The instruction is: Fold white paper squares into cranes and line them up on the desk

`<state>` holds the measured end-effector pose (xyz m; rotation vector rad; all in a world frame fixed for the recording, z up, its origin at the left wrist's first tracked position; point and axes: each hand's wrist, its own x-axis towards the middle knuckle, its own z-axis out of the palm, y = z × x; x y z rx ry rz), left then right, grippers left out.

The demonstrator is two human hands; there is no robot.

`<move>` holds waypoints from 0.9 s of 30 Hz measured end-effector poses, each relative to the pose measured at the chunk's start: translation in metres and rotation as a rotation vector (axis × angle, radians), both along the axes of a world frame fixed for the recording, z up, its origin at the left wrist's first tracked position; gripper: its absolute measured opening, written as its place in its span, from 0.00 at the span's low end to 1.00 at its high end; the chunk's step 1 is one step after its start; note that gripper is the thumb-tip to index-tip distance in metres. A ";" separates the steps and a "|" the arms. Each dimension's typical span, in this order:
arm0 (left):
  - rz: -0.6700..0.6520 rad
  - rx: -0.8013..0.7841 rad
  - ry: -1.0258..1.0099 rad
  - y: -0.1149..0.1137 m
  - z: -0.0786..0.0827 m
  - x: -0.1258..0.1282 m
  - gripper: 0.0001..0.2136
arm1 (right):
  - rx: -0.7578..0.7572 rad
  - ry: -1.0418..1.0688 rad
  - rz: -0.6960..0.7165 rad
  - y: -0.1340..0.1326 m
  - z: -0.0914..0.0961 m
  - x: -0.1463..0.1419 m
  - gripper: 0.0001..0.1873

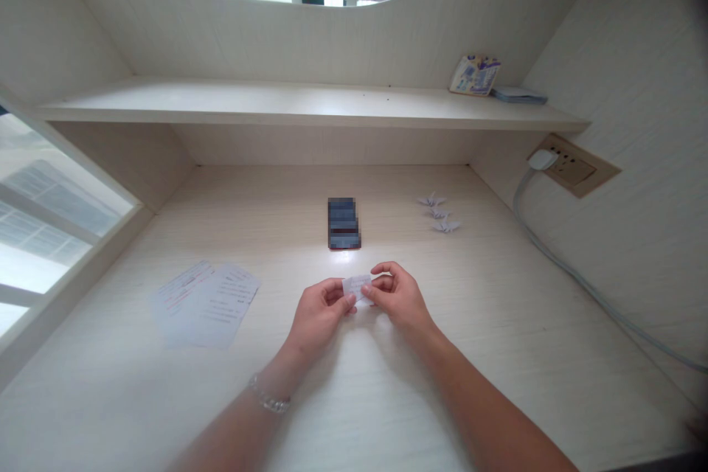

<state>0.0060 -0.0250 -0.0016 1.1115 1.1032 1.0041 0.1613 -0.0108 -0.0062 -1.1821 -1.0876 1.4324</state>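
Between my two hands is a small folded piece of paper (355, 285) with handwriting on it, held a little above the desk. My left hand (321, 311) pinches its left side between thumb and fingers; a chain bracelet (270, 397) circles that wrist. The thumb and fingers of my right hand (399, 296) grip the right side. Just beyond the paper lies a phone (344, 223) with a blurred-out screen. Several folds of the paper are hidden by my fingers. To the right, three small paper cranes (439, 214) stand in a line.
Overlapping written sheets (207, 306) lie at the left of the desk (354, 420). A shelf (276, 99) runs across the back, bearing a colourful packet (474, 75) and a flat stack (518, 94). A plug (542, 159) with a grey cable (580, 280) sits in the right wall's socket (578, 166).
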 end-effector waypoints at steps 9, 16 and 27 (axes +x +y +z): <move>0.011 -0.005 -0.002 -0.002 -0.001 -0.001 0.13 | 0.020 -0.039 0.056 0.002 -0.003 -0.003 0.12; -0.059 0.006 0.087 -0.003 -0.003 -0.002 0.09 | 0.080 -0.127 0.131 0.000 -0.002 0.000 0.11; -0.073 0.080 0.199 -0.001 -0.002 -0.006 0.11 | 0.051 -0.160 0.088 -0.002 -0.001 -0.006 0.16</move>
